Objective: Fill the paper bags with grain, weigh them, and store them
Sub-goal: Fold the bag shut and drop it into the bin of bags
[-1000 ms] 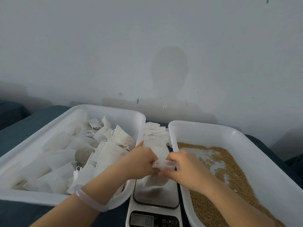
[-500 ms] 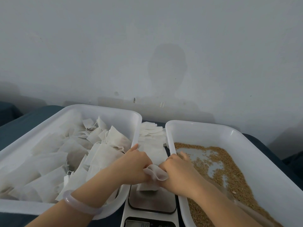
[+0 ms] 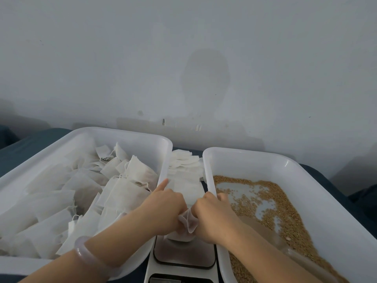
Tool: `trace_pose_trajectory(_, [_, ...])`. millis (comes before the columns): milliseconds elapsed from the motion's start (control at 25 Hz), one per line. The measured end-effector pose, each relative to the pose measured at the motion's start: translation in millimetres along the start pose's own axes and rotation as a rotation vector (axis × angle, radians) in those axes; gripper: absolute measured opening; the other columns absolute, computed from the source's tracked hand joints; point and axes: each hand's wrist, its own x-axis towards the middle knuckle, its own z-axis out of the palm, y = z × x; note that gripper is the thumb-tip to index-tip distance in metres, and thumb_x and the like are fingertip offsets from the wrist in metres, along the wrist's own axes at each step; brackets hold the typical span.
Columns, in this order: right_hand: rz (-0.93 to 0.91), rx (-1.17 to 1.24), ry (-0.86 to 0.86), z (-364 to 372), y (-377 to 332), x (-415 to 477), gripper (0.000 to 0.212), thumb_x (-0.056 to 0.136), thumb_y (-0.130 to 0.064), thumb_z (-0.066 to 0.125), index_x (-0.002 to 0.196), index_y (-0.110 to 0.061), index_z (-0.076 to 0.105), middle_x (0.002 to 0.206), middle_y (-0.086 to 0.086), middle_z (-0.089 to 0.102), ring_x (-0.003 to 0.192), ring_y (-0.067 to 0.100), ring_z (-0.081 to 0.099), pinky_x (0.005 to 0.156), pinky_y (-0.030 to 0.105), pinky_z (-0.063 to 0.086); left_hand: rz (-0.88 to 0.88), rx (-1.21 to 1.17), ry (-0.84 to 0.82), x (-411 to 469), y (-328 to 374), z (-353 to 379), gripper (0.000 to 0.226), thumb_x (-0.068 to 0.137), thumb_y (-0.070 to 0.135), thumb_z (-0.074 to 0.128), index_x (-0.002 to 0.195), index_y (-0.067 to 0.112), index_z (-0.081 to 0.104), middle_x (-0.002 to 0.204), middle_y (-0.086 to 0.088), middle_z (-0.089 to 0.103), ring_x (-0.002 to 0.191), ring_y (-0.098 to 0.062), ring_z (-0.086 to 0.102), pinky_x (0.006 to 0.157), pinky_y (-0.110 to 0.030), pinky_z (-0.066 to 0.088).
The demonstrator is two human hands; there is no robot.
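A small white paper bag (image 3: 188, 222) stands on the scale (image 3: 183, 256) between the two tubs. My left hand (image 3: 163, 209) and my right hand (image 3: 214, 217) both pinch its gathered top, one on each side; my left forefinger points away. The bag's lower part is hidden behind my hands. Brown grain (image 3: 285, 217) lies in the right white tub (image 3: 330, 205). Filled paper bags (image 3: 114, 193) pile up in the left white tub (image 3: 36, 160).
A stack of flat empty bags (image 3: 183, 172) lies between the tubs, behind the scale. A pale bangle (image 3: 85, 250) is on my left wrist. A clear scoop (image 3: 302, 258) rests in the grain under my right forearm. A grey wall stands close behind.
My hands have come closer together and bunched the bag's top, which was spread wide before. The bag sits lower on the scale.
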Motion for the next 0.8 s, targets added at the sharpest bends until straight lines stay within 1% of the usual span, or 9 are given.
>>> trace_pose_trajectory(80, [0.004,0.017,-0.009,0.2,-0.4,-1.7,0.038,0.088,-0.018,0.049,0.054,-0.022,0.031,0.063,-0.005,0.032,0.086,0.018,0.029,0.101,0.042,0.023,-0.004,0.001,-0.009,-0.8,0.7,-0.6,0.034,0.089,0.034,0.050,0.058,0.020,0.047,0.061,0.008,0.040,0.064,-0.011,0.043,0.117,-0.038,0.000])
trace_pose_trajectory(160, [0.001,0.020,-0.011,0.1,-0.4,-1.7,0.038,0.088,-0.020,0.049,0.054,-0.021,0.031,0.063,-0.005,0.032,0.086,0.018,0.028,0.100,0.043,0.024,-0.002,-0.005,-0.002,-2.2,1.6,-1.7,0.025,0.089,0.034,0.050,0.072,0.018,0.058,0.071,0.006,0.051,0.081,-0.015,0.054,0.117,-0.037,-0.002])
trace_pose_trajectory(240, [-0.011,0.007,0.005,0.8,-1.0,-0.7,0.037,0.088,-0.022,0.048,0.054,-0.021,0.031,0.062,-0.005,0.032,0.085,0.018,0.028,0.099,0.043,0.025,0.003,-0.002,0.012,-3.1,1.9,-2.6,0.021,0.090,0.035,0.050,0.075,0.021,0.056,0.082,0.002,0.058,0.089,-0.017,0.057,0.117,-0.038,-0.002])
trace_pose_trajectory(320, [-0.010,0.009,0.002,3.0,-0.6,-1.3,0.036,0.087,-0.022,0.048,0.055,-0.021,0.031,0.063,-0.005,0.032,0.086,0.018,0.028,0.099,0.042,0.025,0.013,-0.004,0.023,-4.6,2.4,-2.4,0.022,0.090,0.034,0.049,0.072,0.023,0.051,0.079,0.004,0.055,0.088,-0.017,0.057,0.117,-0.038,-0.001])
trace_pose_trajectory(400, [-0.014,0.020,0.004,5.9,1.0,-1.2,0.034,0.086,-0.023,0.048,0.056,-0.021,0.033,0.065,-0.005,0.034,0.088,0.017,0.029,0.101,0.041,0.026,0.035,-0.019,0.036,-5.7,1.7,-2.0,0.023,0.090,0.033,0.048,0.071,0.020,0.052,0.075,0.005,0.056,0.085,-0.017,0.058,0.117,-0.037,-0.001])
trace_pose_trajectory(520, [-0.013,0.058,0.014,10.7,3.7,0.2,0.032,0.085,-0.027,0.052,0.057,-0.024,0.037,0.071,-0.006,0.039,0.104,0.018,0.037,0.106,0.040,0.025,0.093,-0.040,0.056,-3.7,-0.1,-1.3,0.026,0.091,0.030,0.046,0.075,0.016,0.062,0.080,0.000,0.064,0.079,-0.017,0.058,0.117,-0.032,0.004])
trace_pose_trajectory(600, [-0.012,0.045,0.005,12.0,5.0,1.7,0.032,0.086,-0.030,0.051,0.057,-0.023,0.037,0.070,-0.006,0.041,0.105,0.018,0.038,0.107,0.041,0.025,0.097,-0.041,0.056,-0.9,-0.5,-2.2,0.024,0.090,0.028,0.046,0.070,0.018,0.054,0.078,0.000,0.062,0.076,-0.016,0.057,0.117,-0.033,0.005])
trace_pose_trajectory(720, [-0.009,0.016,0.027,11.7,3.3,1.8,0.034,0.086,-0.029,0.051,0.056,-0.022,0.037,0.066,-0.005,0.039,0.091,0.016,0.036,0.101,0.039,0.031,0.085,-0.095,0.037,0.3,0.9,-0.1,0.026,0.087,0.026,0.049,0.062,0.020,0.046,0.075,0.000,0.059,0.078,-0.019,0.056,0.115,-0.034,0.016])
trace_pose_trajectory(800, [-0.013,0.090,0.060,10.2,3.0,-0.2,0.024,0.083,-0.029,0.055,0.064,-0.022,0.042,0.074,-0.004,0.043,0.095,0.017,0.043,0.091,0.034,0.035,0.073,-0.219,0.063,-4.5,1.6,-1.7,0.029,0.082,0.033,0.053,0.058,0.023,0.040,0.064,0.005,0.049,0.077,-0.021,0.054,0.101,-0.033,0.034])
